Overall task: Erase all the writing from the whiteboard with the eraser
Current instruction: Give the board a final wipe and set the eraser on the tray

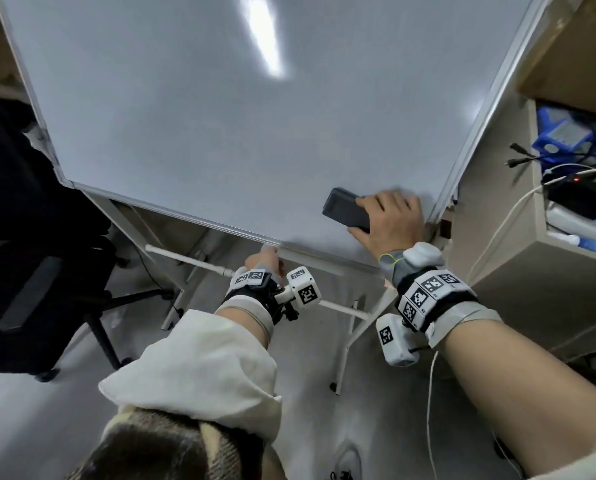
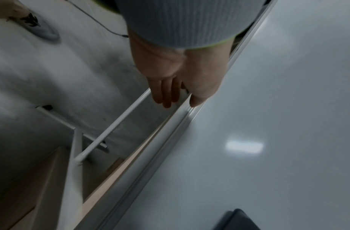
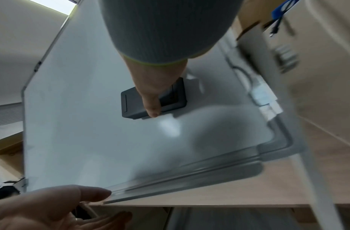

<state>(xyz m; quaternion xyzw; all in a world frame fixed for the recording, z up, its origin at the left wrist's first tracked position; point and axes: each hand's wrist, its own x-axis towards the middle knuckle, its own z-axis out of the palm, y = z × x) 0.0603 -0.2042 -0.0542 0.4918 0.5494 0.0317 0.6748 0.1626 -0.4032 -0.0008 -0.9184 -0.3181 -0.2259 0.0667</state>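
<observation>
The whiteboard [image 1: 220, 133] leans on a white stand, and I see no writing on its surface. My right hand [image 1: 390, 216] grips a dark grey eraser [image 1: 345, 209] and presses it flat on the board near the lower right corner. In the right wrist view the thumb lies across the eraser [image 3: 131, 105]. My left hand [image 1: 265, 259] is at the left end of the board's bottom tray [image 2: 170, 124]. Its thumb touches the tray's lip and its fingers [image 2: 166, 93] hang straight below it. A corner of the eraser [image 2: 237, 221] shows in the left wrist view.
A black office chair [image 1: 30, 237] stands at the left of the board. To the right is a beige shelf unit [image 1: 538, 258] with blue items and cables. The stand's white crossbar [image 1: 185, 258] runs under the board. A white cable [image 1: 431, 393] hangs by my right forearm.
</observation>
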